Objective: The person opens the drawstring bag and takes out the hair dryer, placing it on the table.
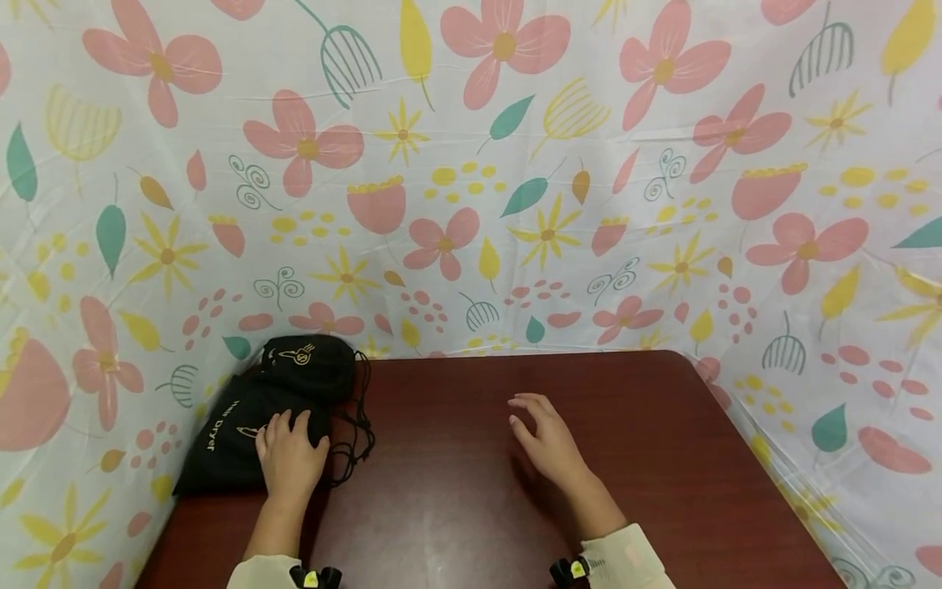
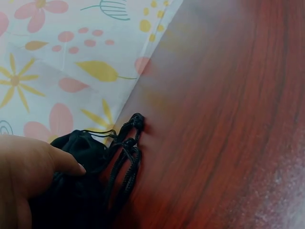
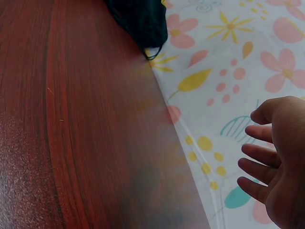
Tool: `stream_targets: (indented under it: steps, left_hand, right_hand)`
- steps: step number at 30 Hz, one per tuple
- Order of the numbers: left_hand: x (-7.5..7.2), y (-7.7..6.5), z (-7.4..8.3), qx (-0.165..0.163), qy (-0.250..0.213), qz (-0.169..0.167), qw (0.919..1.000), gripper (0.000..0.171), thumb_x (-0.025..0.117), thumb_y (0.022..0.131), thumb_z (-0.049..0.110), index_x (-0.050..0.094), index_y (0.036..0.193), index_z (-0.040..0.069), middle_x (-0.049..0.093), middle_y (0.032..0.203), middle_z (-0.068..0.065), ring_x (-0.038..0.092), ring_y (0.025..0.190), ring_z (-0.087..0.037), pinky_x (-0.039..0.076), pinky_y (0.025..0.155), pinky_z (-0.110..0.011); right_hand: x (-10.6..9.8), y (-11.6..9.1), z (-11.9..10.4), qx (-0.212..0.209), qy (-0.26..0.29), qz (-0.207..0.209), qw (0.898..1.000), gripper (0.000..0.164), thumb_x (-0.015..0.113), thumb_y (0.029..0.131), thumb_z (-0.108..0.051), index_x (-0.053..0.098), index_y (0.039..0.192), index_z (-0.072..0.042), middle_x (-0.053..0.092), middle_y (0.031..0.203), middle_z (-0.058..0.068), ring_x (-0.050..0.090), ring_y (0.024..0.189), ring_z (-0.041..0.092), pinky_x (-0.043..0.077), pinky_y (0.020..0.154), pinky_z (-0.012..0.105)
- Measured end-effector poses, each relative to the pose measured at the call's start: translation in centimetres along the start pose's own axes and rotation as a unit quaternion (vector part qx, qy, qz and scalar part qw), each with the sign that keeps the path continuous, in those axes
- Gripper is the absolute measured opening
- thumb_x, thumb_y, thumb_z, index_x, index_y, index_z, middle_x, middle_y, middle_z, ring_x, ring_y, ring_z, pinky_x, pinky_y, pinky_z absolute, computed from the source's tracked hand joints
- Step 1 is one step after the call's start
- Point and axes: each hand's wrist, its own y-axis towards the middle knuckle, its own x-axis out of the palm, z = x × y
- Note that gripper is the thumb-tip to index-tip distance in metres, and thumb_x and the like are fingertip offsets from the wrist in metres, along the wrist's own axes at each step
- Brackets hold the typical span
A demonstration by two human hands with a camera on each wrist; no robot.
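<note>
Hair-dryer bag (image 1: 228, 450) on the bench (image 1: 449, 491). Pouch (image 1: 320, 368) just behind it; cords (image 2: 127, 142) to the bag's right. Left hand (image 1: 289, 460) — fingers over the bag's right part. Right hand (image 1: 552, 446) — well apart, right of the bag, above bench. Cloth (image 1: 471, 192) behind and left of the bag.

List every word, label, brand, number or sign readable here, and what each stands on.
"Hair Dryer": gold lettering on the front black bag; "Dryer" is clear, the first word less so.
Gold emblem on that bag, by the left hand: partly hidden, no readable words.
Gold emblem on the rear black bag: no readable words.
Yellow tags on the wristbands: too small to read.
</note>
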Motion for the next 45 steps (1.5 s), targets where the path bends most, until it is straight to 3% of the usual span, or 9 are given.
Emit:
stream_targets:
  steps: [6,16,22,30,37,45]
  left_hand:
    - [0.2,-0.3,0.0,0.012,0.012,0.020,0.9997,0.048,0.072,0.090,0.022,0.062,0.131,-0.002,0.053,0.139,-0.030,0.038,0.136,-0.047,0.014,0.120,-0.065]
    - [0.4,-1.2,0.1,0.027,0.020,0.039,0.9987,0.040,0.074,0.089,0.021,0.068,0.123,0.001,0.058,0.132,-0.027,0.045,0.128,-0.047,0.018,0.117,-0.066]
    - [0.6,-2.0,0.4,0.017,0.013,0.013,0.9997,0.041,0.072,0.090,0.023,0.067,0.126,0.003,0.057,0.135,-0.026,0.043,0.131,-0.046,0.015,0.119,-0.066]
    - [0.3,-2.4,0.9,0.021,0.002,0.020,0.9996,0.040,0.074,0.089,0.021,0.069,0.125,0.004,0.058,0.135,-0.024,0.043,0.131,-0.045,0.015,0.119,-0.066]
    - [0.2,-3.0,1.2,0.021,0.007,0.006,0.9997,0.040,0.074,0.089,0.022,0.069,0.125,0.006,0.058,0.135,-0.023,0.044,0.131,-0.046,0.015,0.118,-0.066]
    - [0.5,-3.9,1.6,0.041,-0.003,0.012,0.9991,0.037,0.077,0.087,0.022,0.072,0.121,0.009,0.061,0.133,-0.020,0.047,0.130,-0.044,0.017,0.118,-0.065]
  right_hand:
    - [0.0,-0.1,0.0,0.013,-0.007,-0.004,1.000,0.028,0.063,0.100,-0.023,0.067,0.127,-0.015,0.063,0.132,0.003,0.061,0.125,0.026,0.051,0.101,0.050]
    - [0.6,-0.8,-0.8,0.028,0.015,-0.056,0.998,0.022,0.063,0.100,-0.021,0.068,0.122,-0.021,0.071,0.112,-0.007,0.068,0.107,0.012,0.055,0.095,0.043]
    - [1.3,-1.4,-1.1,0.026,0.012,-0.068,0.997,0.024,0.064,0.100,-0.019,0.068,0.123,-0.016,0.071,0.115,-0.004,0.068,0.107,0.013,0.056,0.095,0.043]
    - [2.1,-1.0,-1.7,0.014,0.009,-0.079,0.997,0.024,0.063,0.101,-0.021,0.068,0.124,-0.018,0.070,0.120,-0.005,0.068,0.111,0.015,0.056,0.095,0.043]
    - [2.7,-1.0,-2.1,0.005,0.020,-0.089,0.996,0.024,0.061,0.101,-0.021,0.067,0.124,-0.016,0.070,0.122,-0.003,0.067,0.113,0.016,0.058,0.093,0.039]
    - [3.4,-0.8,-3.2,-0.003,0.036,-0.109,0.993,0.027,0.058,0.103,-0.023,0.066,0.127,-0.012,0.068,0.126,0.001,0.067,0.114,0.017,0.058,0.094,0.039]
